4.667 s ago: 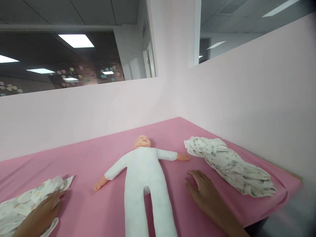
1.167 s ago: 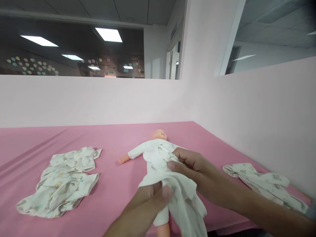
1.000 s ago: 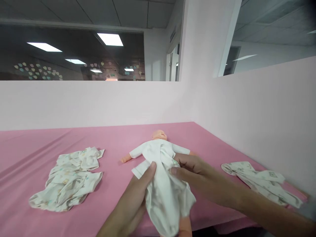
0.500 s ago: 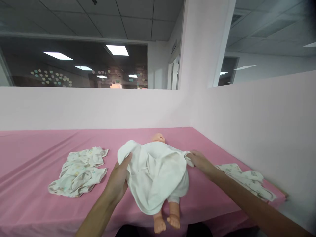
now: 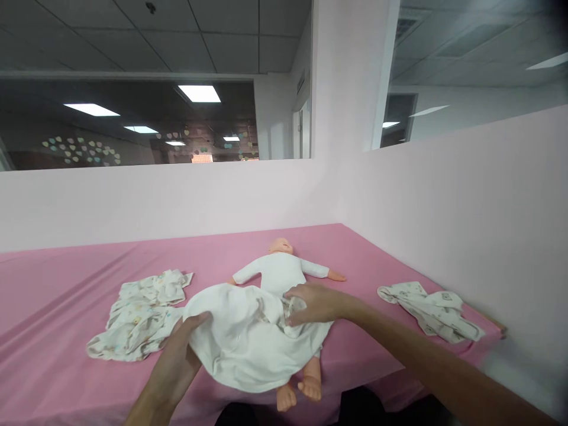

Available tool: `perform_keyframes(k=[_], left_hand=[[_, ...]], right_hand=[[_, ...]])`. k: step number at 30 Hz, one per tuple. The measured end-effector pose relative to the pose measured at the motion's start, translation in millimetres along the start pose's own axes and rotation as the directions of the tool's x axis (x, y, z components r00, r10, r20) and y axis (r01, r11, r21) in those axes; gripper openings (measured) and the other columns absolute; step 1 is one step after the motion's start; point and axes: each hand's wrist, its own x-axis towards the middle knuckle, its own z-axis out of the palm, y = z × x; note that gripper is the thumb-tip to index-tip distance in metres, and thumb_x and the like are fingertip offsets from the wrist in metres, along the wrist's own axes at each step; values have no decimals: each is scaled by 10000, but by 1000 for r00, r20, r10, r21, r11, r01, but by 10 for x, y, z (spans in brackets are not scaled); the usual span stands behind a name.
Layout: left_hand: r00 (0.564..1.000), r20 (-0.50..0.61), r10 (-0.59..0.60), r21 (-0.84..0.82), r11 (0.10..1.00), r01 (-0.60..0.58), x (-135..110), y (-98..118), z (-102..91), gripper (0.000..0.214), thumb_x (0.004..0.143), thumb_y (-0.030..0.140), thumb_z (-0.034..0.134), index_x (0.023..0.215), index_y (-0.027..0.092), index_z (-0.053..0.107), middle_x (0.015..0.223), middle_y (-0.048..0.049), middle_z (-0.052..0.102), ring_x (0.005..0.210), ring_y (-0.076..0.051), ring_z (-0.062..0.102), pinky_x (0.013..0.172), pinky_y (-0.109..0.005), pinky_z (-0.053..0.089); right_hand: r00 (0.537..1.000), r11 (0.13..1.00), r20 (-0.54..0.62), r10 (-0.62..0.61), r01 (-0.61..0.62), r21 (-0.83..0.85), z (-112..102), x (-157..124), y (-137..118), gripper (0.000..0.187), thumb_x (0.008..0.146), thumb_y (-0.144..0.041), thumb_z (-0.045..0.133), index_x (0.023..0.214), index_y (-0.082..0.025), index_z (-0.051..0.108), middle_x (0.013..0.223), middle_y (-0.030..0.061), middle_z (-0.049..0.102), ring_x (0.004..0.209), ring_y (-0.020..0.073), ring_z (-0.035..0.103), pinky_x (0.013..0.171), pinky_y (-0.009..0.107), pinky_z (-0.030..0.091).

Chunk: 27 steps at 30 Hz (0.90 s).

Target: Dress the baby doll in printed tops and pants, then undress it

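Note:
A baby doll (image 5: 281, 269) in a white long-sleeved garment lies on its back, head toward the wall and bare feet toward me. Over its lower body I hold a white cloth garment (image 5: 244, 349), bunched at the top; its exact kind I cannot make out. My left hand (image 5: 180, 349) grips its left edge, thumb on top. At the gathered upper part, my right hand (image 5: 313, 305) pinches the fabric, where a patterned inner side shows. The doll's arms stretch out to both sides. Its legs are partly hidden under the cloth.
Crumpled patterned baby clothes (image 5: 142, 319) lie to the left on the pink-covered table (image 5: 75, 296). Another patterned garment (image 5: 435, 310) lies near the right edge. A white wall (image 5: 177, 201) with windows rises behind, and another runs along the right.
The white cloth has come down toward me and leftward, uncovering the doll's chest and arms. My right hand has moved inward to the gathered fabric; my left hand has moved left and lower.

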Motion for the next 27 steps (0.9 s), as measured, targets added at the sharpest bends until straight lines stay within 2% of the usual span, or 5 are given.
perform_keyframes(k=[5, 9, 16, 20, 27], left_hand=[[959, -187, 211, 456, 883, -106, 187, -201, -255, 715, 797, 442, 635, 1435, 282, 356, 1406, -115, 502, 1238, -287, 533, 938, -402, 507], [914, 149, 378, 813, 479, -331, 156, -344, -124, 651, 873, 488, 533, 1448, 254, 334, 1513, -114, 351, 1390, -302, 334, 1089, -504, 361], [502, 840, 206, 540, -242, -806, 101, -411, 565, 387, 915, 165, 426, 1288, 213, 515, 1324, -105, 554, 1248, -245, 483, 1037, -434, 378], [570, 806, 160, 591, -262, -763, 141, -358, 679, 198, 902, 154, 419, 935, 180, 612, 916, -70, 662, 888, -224, 609, 834, -371, 437], [706, 590, 393, 749, 60, -660, 44, 52, 634, 235, 924, 317, 396, 964, 224, 609, 1065, -66, 672, 969, -233, 605, 780, -300, 405]], right_hand=[[992, 992, 80, -98, 103, -70, 53, -126, -52, 609, 665, -663, 666, 1097, -234, 644, 1054, 86, 630, 1025, 311, 555, 890, 452, 404], [995, 982, -72, -65, 51, -180, 272, -214, -150, 468, 751, -576, 629, 1025, -197, 616, 1053, 94, 626, 977, 298, 563, 839, 440, 428], [941, 939, -296, -162, 55, -340, 672, -396, -229, 354, 848, -122, 432, 1179, -166, 549, 1254, 120, 551, 1137, 253, 501, 937, 424, 394], [899, 937, -389, -200, 60, -344, 687, -581, -187, 256, 868, -224, 515, 1109, -194, 596, 1235, 96, 549, 1128, 261, 490, 948, 429, 386], [883, 941, -451, -129, -34, -338, 629, -635, -109, 200, 899, -200, 455, 936, -180, 651, 1218, 103, 572, 1128, 267, 501, 982, 423, 364]])
